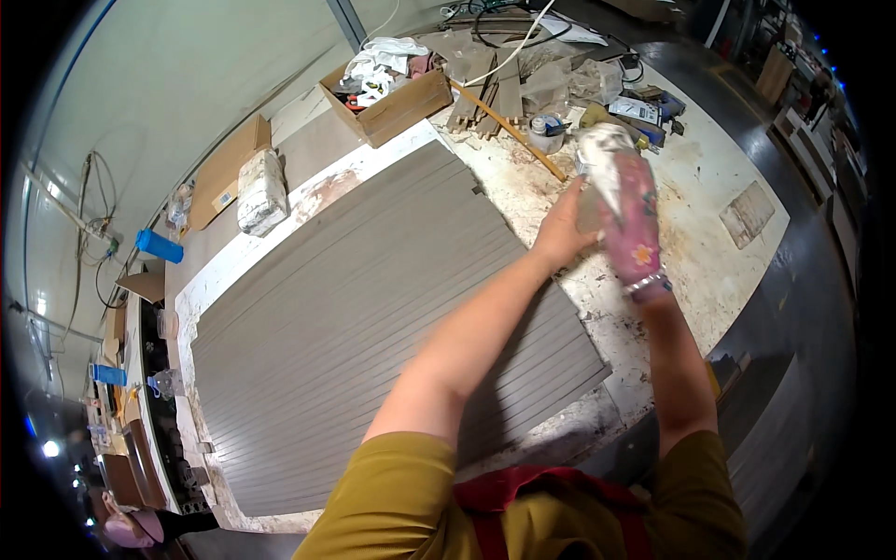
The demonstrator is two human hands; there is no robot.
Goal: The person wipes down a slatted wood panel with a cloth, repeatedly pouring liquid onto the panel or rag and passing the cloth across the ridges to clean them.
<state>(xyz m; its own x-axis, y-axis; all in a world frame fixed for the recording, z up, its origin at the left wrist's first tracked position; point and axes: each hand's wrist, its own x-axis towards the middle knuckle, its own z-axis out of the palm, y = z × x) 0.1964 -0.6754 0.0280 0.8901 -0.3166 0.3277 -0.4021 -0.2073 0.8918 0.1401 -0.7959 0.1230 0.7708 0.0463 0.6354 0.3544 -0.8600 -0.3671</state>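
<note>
My right hand (633, 219), in a pink glove with a flower print, is closed around a crumpled white cloth (605, 154) over the right part of the table. Motion blurs this glove and the cloth. Bare and close beside it, my left hand (562, 231) has its thumb and fingers curved about a flat greyish piece (588, 210), whose kind I cannot make out. The glove partly hides that piece. To the left of both hands lies a large grey slatted panel (355, 308), its strips running lengthwise, with my left forearm above it.
A cardboard box (406, 107) with rags stands at the far edge. Behind my hands are a wooden stick (509, 131), a small tub (546, 135), crumpled plastic (569, 84) and a pale can (639, 110). A wrapped white bundle (262, 191) lies far left. Another person (135, 527) is at lower left.
</note>
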